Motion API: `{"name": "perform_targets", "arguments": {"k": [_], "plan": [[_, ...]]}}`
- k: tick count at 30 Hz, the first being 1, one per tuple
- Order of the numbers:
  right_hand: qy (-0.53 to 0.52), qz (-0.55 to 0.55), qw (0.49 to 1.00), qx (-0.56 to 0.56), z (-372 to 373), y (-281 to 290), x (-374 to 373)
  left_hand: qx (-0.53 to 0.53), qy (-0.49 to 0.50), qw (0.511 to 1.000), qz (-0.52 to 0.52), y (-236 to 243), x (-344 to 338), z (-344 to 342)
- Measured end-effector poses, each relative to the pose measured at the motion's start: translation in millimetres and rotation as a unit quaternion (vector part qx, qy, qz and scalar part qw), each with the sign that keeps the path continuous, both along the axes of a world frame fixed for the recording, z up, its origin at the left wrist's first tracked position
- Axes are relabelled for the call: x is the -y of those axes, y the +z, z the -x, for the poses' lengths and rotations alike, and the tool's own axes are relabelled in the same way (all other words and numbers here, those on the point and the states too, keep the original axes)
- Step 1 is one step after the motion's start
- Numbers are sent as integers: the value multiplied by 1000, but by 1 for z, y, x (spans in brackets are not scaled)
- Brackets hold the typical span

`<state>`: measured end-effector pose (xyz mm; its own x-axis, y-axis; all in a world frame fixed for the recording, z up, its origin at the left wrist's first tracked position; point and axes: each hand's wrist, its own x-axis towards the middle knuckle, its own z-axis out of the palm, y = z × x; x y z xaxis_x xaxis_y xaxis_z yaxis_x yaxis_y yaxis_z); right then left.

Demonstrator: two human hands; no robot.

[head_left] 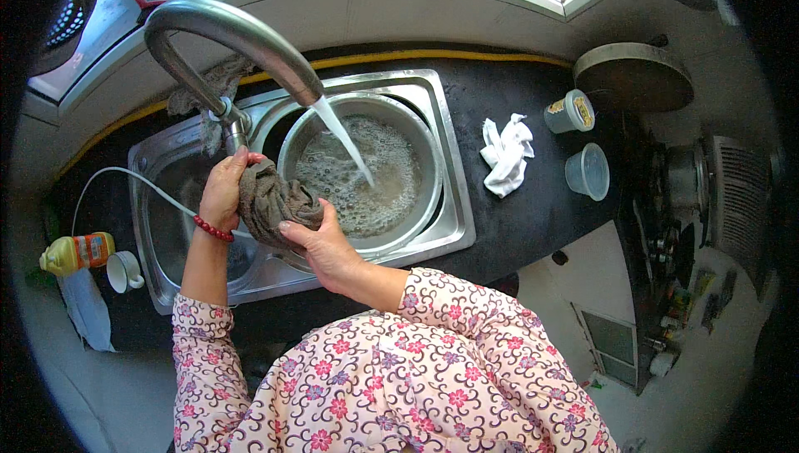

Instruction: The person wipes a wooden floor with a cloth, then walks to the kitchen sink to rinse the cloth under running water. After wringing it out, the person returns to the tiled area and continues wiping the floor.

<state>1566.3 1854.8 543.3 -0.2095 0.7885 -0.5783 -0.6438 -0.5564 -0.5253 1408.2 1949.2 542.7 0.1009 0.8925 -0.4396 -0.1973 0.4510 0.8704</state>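
Note:
A wet, bunched grey-brown cloth [277, 201] is held between my two hands over the divider of the double sink. My left hand [223, 190], with a red bead bracelet at the wrist, grips its upper left end close to the tap base. Around its lower right end close the fingers of my right hand [326, 246]. Just right of the cloth, a round metal basin [433, 171] sits in the right bowl, holding cloudy, bubbly water. From the curved steel tap [241, 32], a stream of water [349, 143] runs into it.
Right of the steel sink [454, 186] lie a crumpled white cloth [508, 156], a lidded tub [570, 112] and a clear plastic tub [588, 171]. At the left stand a yellow bottle [76, 253] and a white mug [125, 271]. A white hose [137, 174] crosses the left bowl.

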Motion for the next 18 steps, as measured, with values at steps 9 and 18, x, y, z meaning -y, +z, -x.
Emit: {"name": "perform_targets", "arguments": {"k": [9, 18], "plan": [[-44, -20, 999, -11, -3, 3, -29, 29, -3, 999, -26, -7, -33, 2], [-50, 26, 993, 106, -32, -7, -12, 65, -145, 985, 60, -19, 7, -18]]}}
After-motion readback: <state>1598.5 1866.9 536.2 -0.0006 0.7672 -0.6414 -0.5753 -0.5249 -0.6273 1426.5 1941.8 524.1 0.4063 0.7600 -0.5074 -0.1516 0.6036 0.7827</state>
